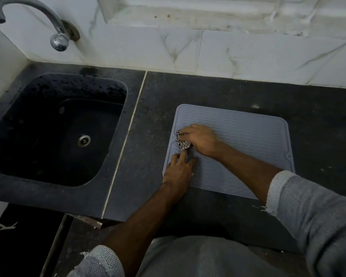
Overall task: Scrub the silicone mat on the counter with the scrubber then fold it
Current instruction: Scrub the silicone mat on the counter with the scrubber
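- The counter (318,120) fills the middle of the frame, dark and flat, so it gives the mat a firm bed to be scrubbed against.
- The sink (54,132) sits at centre left with the tap (56,37) in the upper left; both are well apart from the work, and no water shows running.
- The mat (248,140) lies flat and unfolded right of centre, ribbed side up, its near edge close to the counter's front; folding looks not yet begun.
- The right hand (202,139) lies over the mat's left part, fingers curled round the scrubber, probably to bear down on the ribs.
- The left hand (179,172) presses fairly straight fingers on the mat's lower left corner, likely to keep it from sliding.
- The scrubber (183,141), checkered and crumpled, touches the mat near its left edge, half hidden under the fingers.
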Tool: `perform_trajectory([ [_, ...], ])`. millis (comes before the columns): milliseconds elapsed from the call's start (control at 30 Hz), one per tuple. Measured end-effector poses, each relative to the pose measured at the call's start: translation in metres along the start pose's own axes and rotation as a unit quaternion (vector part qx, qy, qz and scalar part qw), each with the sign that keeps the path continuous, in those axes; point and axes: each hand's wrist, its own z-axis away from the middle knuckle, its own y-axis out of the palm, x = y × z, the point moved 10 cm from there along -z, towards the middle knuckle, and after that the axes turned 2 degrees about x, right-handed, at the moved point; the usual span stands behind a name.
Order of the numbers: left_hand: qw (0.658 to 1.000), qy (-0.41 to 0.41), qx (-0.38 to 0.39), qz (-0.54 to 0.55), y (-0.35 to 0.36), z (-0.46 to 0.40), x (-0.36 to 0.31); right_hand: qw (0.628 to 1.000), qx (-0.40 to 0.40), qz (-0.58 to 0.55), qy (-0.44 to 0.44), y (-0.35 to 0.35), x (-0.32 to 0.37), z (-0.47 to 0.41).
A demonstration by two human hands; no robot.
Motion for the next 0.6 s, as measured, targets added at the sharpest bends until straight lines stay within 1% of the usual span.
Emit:
perform_trajectory([
  [67, 1.0, -0.005, 0.001, -0.01, 0.001, -0.001, 0.001, 1.0, 0.008, -0.007, 0.012, 0.003, -0.013, 0.01],
  [167, 1.0, -0.012, -0.005, -0.016, 0.002, -0.001, 0.002, 0.998, 0.018, 0.054, -0.024, 0.0, -0.039, 0.036],
  [300, 1.0, -0.015, -0.003, -0.008, 0.004, -0.001, 0.003, 0.997, 0.026, 0.071, 0.005, -0.004, -0.063, 0.052],
  [367, 1.0, -0.015, -0.002, -0.006, 0.004, 0.0, 0.002, 0.998, 0.011, 0.057, 0.008, -0.009, -0.057, 0.047],
  [467, 1.0, -0.013, -0.011, -0.007, 0.001, 0.001, 0.0, 0.999, -0.019, 0.026, -0.007, -0.012, -0.03, 0.031],
  [533, 1.0, -0.01, -0.015, -0.009, 0.0, 0.001, -0.001, 0.999, -0.001, 0.046, -0.024, -0.003, -0.01, 0.019],
  [600, 1.0, -0.007, -0.013, -0.01, 0.0, 0.001, -0.001, 0.997, 0.016, 0.071, -0.029, 0.005, -0.008, 0.018],
])
